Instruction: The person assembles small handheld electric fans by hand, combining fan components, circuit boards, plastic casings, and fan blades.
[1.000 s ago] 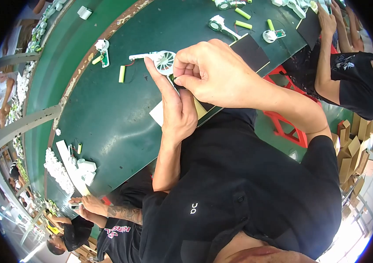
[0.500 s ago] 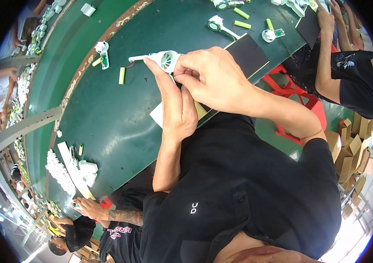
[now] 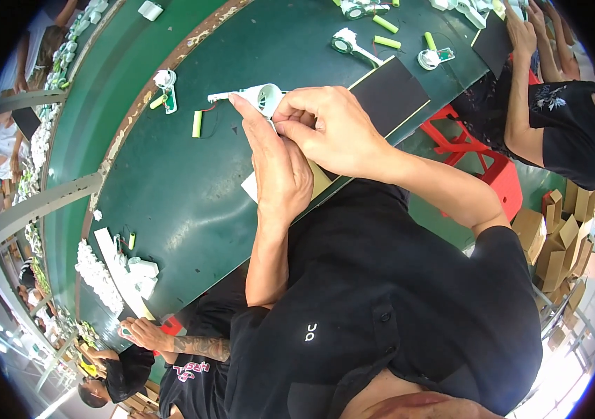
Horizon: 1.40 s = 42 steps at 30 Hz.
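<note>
A small white handheld fan (image 3: 250, 93) is held over the green table in my left hand (image 3: 280, 174), whose thumb side lies along its handle. Its round head stands nearest my right hand (image 3: 336, 129). The right thumb and forefinger are pinched together at the lower edge of that head, and what lies between them is hidden. A thin red wire runs from the handle's end to a yellow-green battery cell (image 3: 197, 124) left of the fan. Below my left wrist a pale sheet (image 3: 250, 187) partly shows.
Fan parts with cells (image 3: 166, 91) lie at the table's left rim. More fan parts (image 3: 353, 45) and cells (image 3: 386, 42) are at the far side, beside a black board (image 3: 392, 94). White parts (image 3: 142, 274) lie lower left. Co-workers sit on both sides; a red stool (image 3: 500, 185) stands right.
The fan's head has turned slightly, so the blades show less. My right hand has shifted a little down and left, still pinching at the head's edge.
</note>
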{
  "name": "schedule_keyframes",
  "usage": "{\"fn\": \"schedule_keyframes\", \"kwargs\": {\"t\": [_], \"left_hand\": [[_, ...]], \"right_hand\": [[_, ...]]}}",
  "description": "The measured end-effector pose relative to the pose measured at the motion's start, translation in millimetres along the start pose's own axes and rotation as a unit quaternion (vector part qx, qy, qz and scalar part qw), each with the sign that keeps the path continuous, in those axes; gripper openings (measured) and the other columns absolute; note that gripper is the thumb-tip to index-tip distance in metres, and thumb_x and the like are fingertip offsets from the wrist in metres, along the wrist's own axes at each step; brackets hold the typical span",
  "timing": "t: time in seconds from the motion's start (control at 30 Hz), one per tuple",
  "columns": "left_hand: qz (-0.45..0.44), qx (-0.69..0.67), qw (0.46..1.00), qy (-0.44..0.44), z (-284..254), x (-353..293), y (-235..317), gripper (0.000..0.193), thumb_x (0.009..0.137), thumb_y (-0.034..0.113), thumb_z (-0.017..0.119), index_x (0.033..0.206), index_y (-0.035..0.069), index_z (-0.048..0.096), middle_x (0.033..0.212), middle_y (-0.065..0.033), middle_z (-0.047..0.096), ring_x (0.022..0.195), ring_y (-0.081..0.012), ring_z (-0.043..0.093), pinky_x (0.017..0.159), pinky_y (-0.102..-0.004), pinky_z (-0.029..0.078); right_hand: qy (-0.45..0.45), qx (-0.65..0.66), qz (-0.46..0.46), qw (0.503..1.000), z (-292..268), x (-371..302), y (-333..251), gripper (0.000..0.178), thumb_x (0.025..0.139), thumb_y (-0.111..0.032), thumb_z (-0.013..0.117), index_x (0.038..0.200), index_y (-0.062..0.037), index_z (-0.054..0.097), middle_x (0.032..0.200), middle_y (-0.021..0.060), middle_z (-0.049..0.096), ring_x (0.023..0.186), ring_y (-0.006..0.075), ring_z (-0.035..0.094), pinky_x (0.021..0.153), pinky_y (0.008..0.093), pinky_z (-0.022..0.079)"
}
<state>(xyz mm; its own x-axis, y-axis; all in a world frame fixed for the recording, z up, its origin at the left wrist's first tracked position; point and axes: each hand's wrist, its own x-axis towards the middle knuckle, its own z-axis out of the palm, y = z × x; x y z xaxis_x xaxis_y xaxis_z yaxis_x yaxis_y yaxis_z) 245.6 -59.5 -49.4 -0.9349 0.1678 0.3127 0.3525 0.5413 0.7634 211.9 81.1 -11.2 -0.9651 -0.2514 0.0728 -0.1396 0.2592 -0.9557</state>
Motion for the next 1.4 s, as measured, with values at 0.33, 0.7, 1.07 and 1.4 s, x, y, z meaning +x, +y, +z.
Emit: {"fn": "schedule_keyframes", "kwargs": {"t": [0.33,0.7,1.07,1.4], "left_hand": [[-0.031,-0.074,0.996,-0.025,-3.2,1.2,-3.7,0.080,0.100,-0.005,0.042,0.161,-0.010,-0.009,0.156,-0.0369,0.028,0.141,-0.0470,0.041,0.119,-0.0479,0.031],[-0.076,-0.196,0.977,0.025,2.4,2.9,-0.9,0.071,0.103,-0.002,0.041,0.164,-0.006,0.006,0.128,-0.0219,0.061,0.111,-0.0278,0.063,0.101,-0.0368,0.047],[-0.060,-0.215,0.974,0.040,11.1,1.3,9.9,0.076,0.107,0.011,0.051,0.164,-0.008,0.004,0.144,-0.0229,0.053,0.125,-0.0284,0.058,0.107,-0.0381,0.044],[-0.111,-0.395,0.911,0.050,13.8,5.6,11.7,0.070,0.108,0.008,0.044,0.167,0.001,0.006,0.142,-0.0164,0.051,0.118,-0.0195,0.058,0.104,-0.0307,0.045]], "right_hand": [[0.035,0.049,-0.034,0.998,8.5,-4.9,20.2,0.006,0.090,-0.002,0.071,0.095,-0.0012,0.074,0.084,0.0018,0.063,0.077,0.0121,0.052,0.070,0.0276,0.044],[0.116,-0.087,-0.135,0.980,13.6,-5.9,11.9,0.005,0.083,-0.005,0.077,0.086,-0.0027,0.074,0.078,0.0050,0.066,0.062,0.0181,0.059,0.068,0.0341,0.046],[0.197,-0.212,-0.171,0.942,8.5,-4.9,-9.2,0.010,0.072,-0.003,0.076,0.080,-0.0062,0.069,0.078,0.0063,0.062,0.073,0.0283,0.063,0.073,0.0395,0.048],[0.143,-0.113,-0.084,0.980,6.6,-6.2,-8.5,0.010,0.081,-0.002,0.075,0.090,0.0000,0.072,0.082,0.0097,0.064,0.071,0.0251,0.065,0.066,0.0349,0.052]]}}
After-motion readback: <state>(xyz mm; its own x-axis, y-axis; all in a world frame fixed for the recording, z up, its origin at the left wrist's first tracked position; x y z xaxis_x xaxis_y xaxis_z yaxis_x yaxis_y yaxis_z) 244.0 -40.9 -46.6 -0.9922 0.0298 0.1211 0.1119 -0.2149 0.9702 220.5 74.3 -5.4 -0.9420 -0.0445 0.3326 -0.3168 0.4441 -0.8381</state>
